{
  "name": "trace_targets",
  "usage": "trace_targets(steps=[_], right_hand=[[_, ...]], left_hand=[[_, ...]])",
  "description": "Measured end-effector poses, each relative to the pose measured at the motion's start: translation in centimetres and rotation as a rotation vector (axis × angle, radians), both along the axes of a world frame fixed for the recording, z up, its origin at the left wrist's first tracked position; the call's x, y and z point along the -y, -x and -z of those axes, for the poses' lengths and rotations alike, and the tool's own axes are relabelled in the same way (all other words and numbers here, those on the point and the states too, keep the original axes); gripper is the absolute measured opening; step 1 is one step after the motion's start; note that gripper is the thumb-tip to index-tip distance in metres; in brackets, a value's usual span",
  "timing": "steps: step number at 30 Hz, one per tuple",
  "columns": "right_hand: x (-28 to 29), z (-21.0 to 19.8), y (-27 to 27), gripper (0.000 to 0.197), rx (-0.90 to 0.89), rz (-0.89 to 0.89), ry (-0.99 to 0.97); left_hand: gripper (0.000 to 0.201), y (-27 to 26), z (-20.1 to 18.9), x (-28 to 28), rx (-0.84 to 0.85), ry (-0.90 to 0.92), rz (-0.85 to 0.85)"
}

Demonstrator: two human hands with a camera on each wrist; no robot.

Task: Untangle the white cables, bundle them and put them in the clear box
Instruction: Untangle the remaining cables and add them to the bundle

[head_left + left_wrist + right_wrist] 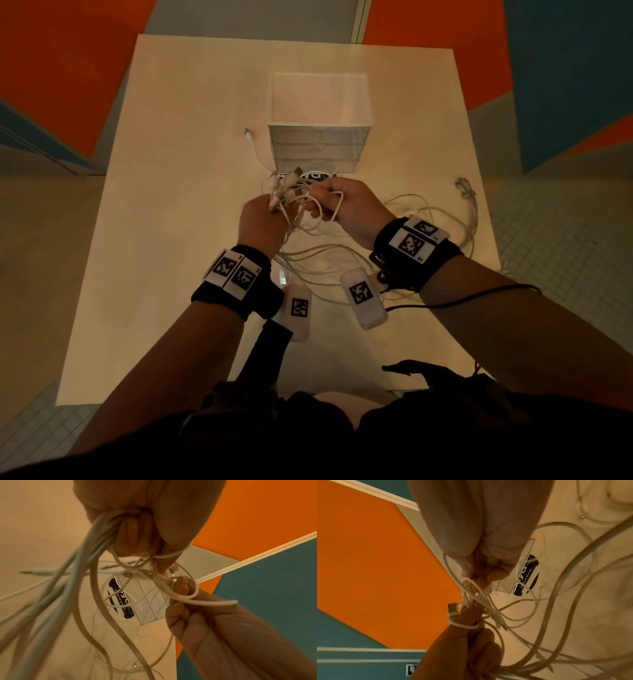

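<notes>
The left hand (261,224) grips the gathered white cables (342,260) as an anchor above the table (164,205), near the clear box (318,113), so the right hand (346,205) pinches one loop to tease it free.

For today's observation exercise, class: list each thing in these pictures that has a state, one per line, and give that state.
white cables: still tangled, partly lifted, the rest trailing on the table.
left hand: grips a bunch of cables near their plugs.
right hand: pinches a cable loop.
clear box: upright, open at the top, no cables inside.
loose plug: lying on the table left of the box.
</notes>
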State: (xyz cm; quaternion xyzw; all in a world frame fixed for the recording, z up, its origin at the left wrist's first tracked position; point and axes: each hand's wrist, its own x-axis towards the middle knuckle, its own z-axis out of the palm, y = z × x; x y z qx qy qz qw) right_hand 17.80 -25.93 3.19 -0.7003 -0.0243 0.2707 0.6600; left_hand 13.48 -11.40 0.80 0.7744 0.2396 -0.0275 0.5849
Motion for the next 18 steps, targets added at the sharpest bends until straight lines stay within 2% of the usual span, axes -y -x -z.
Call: trace_targets(steps=[2,5,7,10,13,16,18], right_hand=[[0.0,-0.2,0.0,0.020,-0.023,0.053,-0.109],[0.2,-0.4,0.3,0.023,-0.221,0.163,-0.388],[0.3,-0.2,0.4,0.024,-0.295,0.182,-0.443],[0.3,-0.2,0.2,0.022,-0.139,0.140,-0.216],[0.3,-0.5,-0.1,0.020,0.096,-0.022,0.013],[-0.1,-0.7,0.0,0.020,0.179,-0.139,0.076],[-0.2,-0.7,-0.1,0.020,0.158,-0.149,0.041]], left_hand=[[0.039,0.0,0.3,-0.2,-0.036,-0.006,-0.053],[0.038,0.0,0.5,-0.7,-0.065,-0.020,-0.059],[0.038,0.0,0.4,-0.8,-0.063,-0.039,-0.053],[0.037,0.0,0.3,-0.8,-0.030,-0.037,-0.119],[0.031,0.2,-0.4,-0.4,-0.004,0.079,-0.169],[0.021,0.2,-1.4,0.0,-0.022,0.165,-0.113],[0.025,0.0,-1.7,-0.2,-0.064,0.178,-0.068]])
